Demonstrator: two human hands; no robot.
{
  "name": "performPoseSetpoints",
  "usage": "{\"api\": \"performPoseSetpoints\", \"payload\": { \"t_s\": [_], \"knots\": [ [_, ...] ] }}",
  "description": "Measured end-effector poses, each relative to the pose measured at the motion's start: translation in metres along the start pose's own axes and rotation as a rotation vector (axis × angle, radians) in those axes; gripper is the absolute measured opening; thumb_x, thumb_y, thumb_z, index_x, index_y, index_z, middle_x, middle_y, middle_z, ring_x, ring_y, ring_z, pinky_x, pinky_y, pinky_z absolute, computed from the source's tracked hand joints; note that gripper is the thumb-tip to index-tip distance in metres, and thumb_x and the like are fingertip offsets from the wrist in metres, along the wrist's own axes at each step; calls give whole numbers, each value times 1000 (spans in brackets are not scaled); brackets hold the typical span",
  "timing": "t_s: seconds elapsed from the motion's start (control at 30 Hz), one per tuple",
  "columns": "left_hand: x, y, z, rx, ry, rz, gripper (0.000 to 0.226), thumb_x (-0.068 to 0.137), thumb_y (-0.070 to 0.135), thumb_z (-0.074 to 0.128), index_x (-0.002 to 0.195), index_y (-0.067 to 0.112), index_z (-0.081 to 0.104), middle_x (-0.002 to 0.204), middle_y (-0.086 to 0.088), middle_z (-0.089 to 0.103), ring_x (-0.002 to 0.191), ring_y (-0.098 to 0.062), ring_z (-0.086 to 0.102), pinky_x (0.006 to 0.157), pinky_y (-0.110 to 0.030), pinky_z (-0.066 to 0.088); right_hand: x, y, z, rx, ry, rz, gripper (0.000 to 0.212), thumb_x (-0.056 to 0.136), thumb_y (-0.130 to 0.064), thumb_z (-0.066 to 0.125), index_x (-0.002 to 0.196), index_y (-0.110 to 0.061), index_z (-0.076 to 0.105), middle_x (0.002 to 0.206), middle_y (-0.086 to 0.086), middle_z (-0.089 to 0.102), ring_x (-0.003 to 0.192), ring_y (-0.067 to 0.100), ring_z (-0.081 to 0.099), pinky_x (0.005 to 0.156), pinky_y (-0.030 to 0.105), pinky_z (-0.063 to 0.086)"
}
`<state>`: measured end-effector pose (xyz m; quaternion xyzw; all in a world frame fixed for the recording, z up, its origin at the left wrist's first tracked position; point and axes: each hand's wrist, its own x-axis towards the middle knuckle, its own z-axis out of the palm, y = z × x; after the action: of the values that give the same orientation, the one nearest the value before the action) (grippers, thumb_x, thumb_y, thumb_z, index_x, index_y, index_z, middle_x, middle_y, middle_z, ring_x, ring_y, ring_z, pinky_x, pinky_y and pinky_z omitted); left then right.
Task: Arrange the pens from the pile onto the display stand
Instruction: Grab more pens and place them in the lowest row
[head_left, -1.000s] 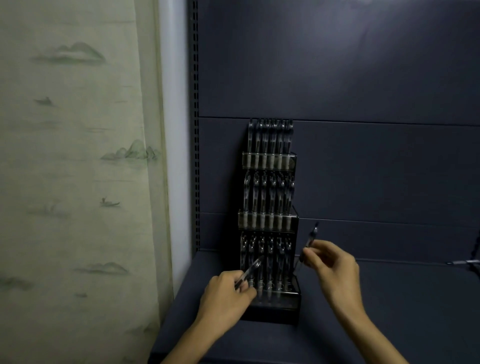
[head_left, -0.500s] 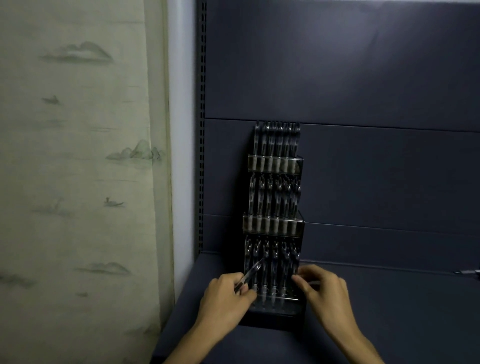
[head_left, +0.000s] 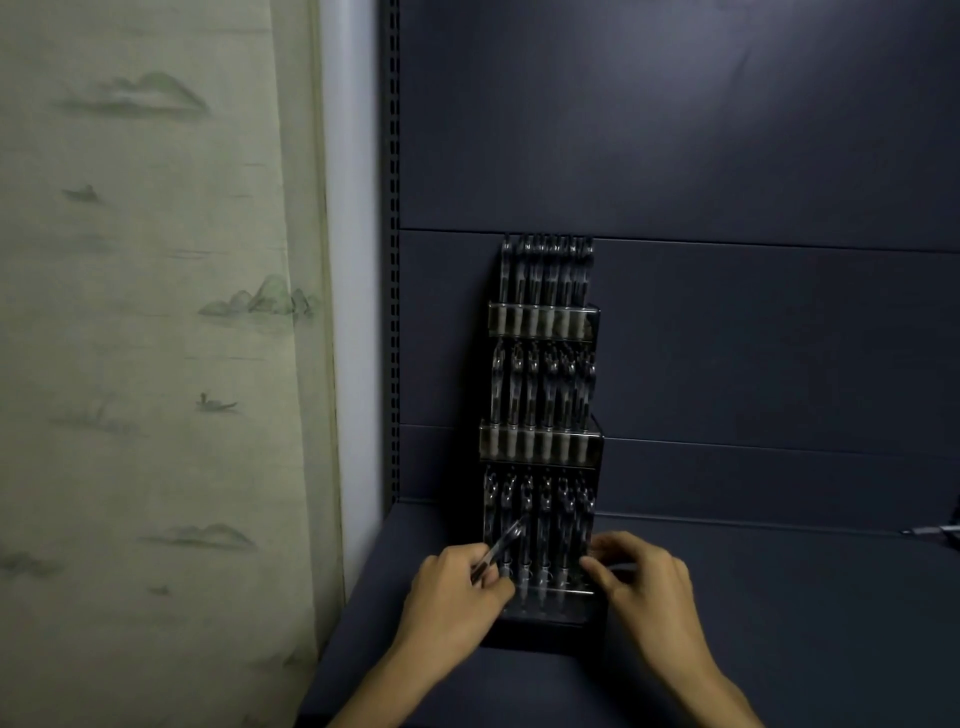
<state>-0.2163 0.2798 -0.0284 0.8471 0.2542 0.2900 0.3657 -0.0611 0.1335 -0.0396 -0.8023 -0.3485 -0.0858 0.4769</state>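
Head view: a three-tier display stand (head_left: 543, 447) stands on a dark shelf (head_left: 753, 613) against the dark back panel (head_left: 675, 130), each tier filled with upright clear pens. The left hand (head_left: 457, 597) pinches a pen (head_left: 501, 545) between thumb and fingers, its free end slanting up and right across the lowest row of pens (head_left: 540, 525); this grip and the pen's tilt match the frame half a second back. The right hand (head_left: 641, 582) sits at the right front corner of the bottom tier, fingers curled with the fingertips (head_left: 589, 564) just beside the rightmost pen there. One second ago this hand held a pen raised to the right of the stand; that pen is no longer lifted, and blur hides whether the fingers are clamped on anything. Far right on the shelf, a few loose pens (head_left: 935, 530) lie near the frame's edge. A pale landscape-printed curtain (head_left: 156, 338) hangs on the left.
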Motion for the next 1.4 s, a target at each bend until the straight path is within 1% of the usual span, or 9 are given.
{"api": "performPoseSetpoints", "payload": {
  "t_s": [0.17, 0.33, 0.47, 0.63, 0.73, 0.87, 1.0, 1.23, 1.4],
  "knots": [
    [2, -1, -1, -4, 13, 9, 35, 79, 20, 66, 54, 22, 41, 47, 16, 46, 48, -2, 41, 49, -16, 29, -20, -34, -4, 180, 164, -83, 22, 82, -5, 76, 87, -26, 73, 77, -14, 71, 75, 2, 67, 64, 11, 50],
    [6, -5, 0, -5, -16, 30, 14, 74, 28, 59, 67, 16, 58, 58, 7, 59, 55, -3, 48, 57, -34, 46, -26, -66, 17, 367, -271, -7, 12, 81, -17, 81, 82, -28, 78, 78, -4, 75, 70, 5, 66, 68, 16, 51],
    [5, -11, 0, 3, -75, 102, 12, 85, 35, 66, 88, 25, 72, 74, 9, 72, 70, -5, 67, 66, -37, 55, -24, -68, 31, 527, -364, 50, 6, 80, -18, 83, 81, -22, 79, 75, 2, 72, 70, 10, 60, 72, 27, 50],
    [6, -15, -6, 5, -83, 119, 16, 80, 36, 62, 84, 22, 69, 71, 7, 70, 66, -11, 66, 64, -38, 54, -27, -72, 41, 659, -345, 82, 5, 82, -8, 79, 82, -13, 77, 77, 11, 74, 72, 15, 65, 70, 24, 51],
    [9, -21, -14, 40, -52, 96, 14, 73, 30, 63, 66, 22, 54, 57, 10, 58, 52, -7, 51, 55, -31, 45, -20, -77, 39, 790, -234, 168, 6, 88, -2, 70, 91, -5, 74, 80, 18, 73, 76, 22, 69, 69, 28, 54],
    [13, -34, -26, 79, -4, 45, 27, 74, 27, 69, 59, 24, 46, 48, 14, 51, 48, -4, 44, 55, -28, 40, -6, -81, 26, 670, -36, 100, 9, 90, -7, 70, 96, -14, 73, 79, 17, 71, 80, 21, 70, 82, 35, 55],
    [11, -39, -32, 75, 0, 55, 26, 75, 34, 66, 60, 25, 47, 47, 10, 50, 47, -4, 44, 57, -31, 44, -5, -89, 18, 348, 90, -63, 16, 87, -21, 76, 91, -26, 61, 79, -15, 75, 79, -2, 70, 71, 14, 51],
    [11, -42, -40, 53, 67, 91, 27, 75, 33, 66, 60, 26, 46, 46, 9, 49, 47, -7, 44, 55, -28, 41, -6, -92, 33, 231, 80, -145, 14, 84, -15, 79, 87, -25, 69, 76, -18, 73, 78, -8, 68, 67, 6, 48],
    [12, -41, -43, 59, 63, 98, 14, 70, 41, 60, 65, 33, 50, 50, 10, 52, 49, -7, 46, 58, -32, 46, -7, -87, 41, 154, 37, -142, 15, 84, -21, 80, 89, -29, 69, 80, -18, 73, 80, -9, 68, 73, 12, 53]
  ]
}}
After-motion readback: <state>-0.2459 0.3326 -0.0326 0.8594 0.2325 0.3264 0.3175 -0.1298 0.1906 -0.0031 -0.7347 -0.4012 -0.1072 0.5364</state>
